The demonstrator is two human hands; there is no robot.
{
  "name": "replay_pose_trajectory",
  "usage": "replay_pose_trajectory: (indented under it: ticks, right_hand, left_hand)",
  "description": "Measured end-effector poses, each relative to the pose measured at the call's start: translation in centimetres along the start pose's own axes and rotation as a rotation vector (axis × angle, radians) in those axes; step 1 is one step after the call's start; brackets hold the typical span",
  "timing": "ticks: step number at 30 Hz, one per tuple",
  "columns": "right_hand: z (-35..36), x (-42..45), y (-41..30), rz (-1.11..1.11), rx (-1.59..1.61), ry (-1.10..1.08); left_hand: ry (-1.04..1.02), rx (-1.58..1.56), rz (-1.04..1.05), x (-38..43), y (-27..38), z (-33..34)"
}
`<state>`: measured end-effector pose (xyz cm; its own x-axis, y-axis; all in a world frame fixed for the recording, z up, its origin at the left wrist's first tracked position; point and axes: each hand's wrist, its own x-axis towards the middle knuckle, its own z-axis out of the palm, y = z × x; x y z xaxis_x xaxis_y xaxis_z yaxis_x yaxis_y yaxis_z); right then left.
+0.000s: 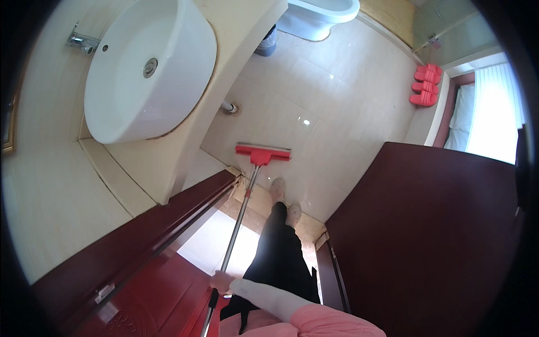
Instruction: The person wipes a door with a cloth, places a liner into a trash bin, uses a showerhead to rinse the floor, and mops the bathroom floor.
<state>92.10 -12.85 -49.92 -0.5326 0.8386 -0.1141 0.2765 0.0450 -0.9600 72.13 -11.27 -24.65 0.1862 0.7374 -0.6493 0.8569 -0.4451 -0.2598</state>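
Observation:
My right hand [222, 282] is closed around the metal pole of a sponge mop [238, 223], just above a black grip on the pole. The pole slants up the picture to a red mop head [262, 154], which lies flat on the pale tiled floor [337, 113], just inside the doorway. A pale sleeve covers my right forearm, below a pink upper sleeve. My left hand is out of view. My feet, in light shoes, stand at the door sill, a little below and right of the mop head.
A white washbasin [147, 76] sits on a beige counter at the left. A drain pipe [229, 107], a small bin [267, 44] and a toilet [320, 19] lie beyond. Several red slippers [425, 86] lean at the far right wall. A dark red door [421, 240] stands at the right.

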Motion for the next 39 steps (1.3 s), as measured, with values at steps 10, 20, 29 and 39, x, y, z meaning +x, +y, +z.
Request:
replay_pose_trajectory:
  ticks: [10,20,29,39]
  right_hand:
    - [-27.8,-14.8,23.6,0.365,-0.391,0.434]
    - [-47.6,-33.5,29.1,0.839,0.042,1.725]
    - [-41.3,-25.1,23.1,0.321,1.988,1.530]
    - [-42.7,-15.4,12.4,0.461,2.046,1.056]
  left_hand:
    - [-0.267,-0.525,0.098,19.0,22.5,-3.0]
    - [-0.224,-0.416,0.395,17.4,41.8,-19.1]
    - [-0.275,-0.284,0.091,8.7,40.0,-27.2]
    - [-0.037,-0.074,0.092,2.1,43.2,-29.3]
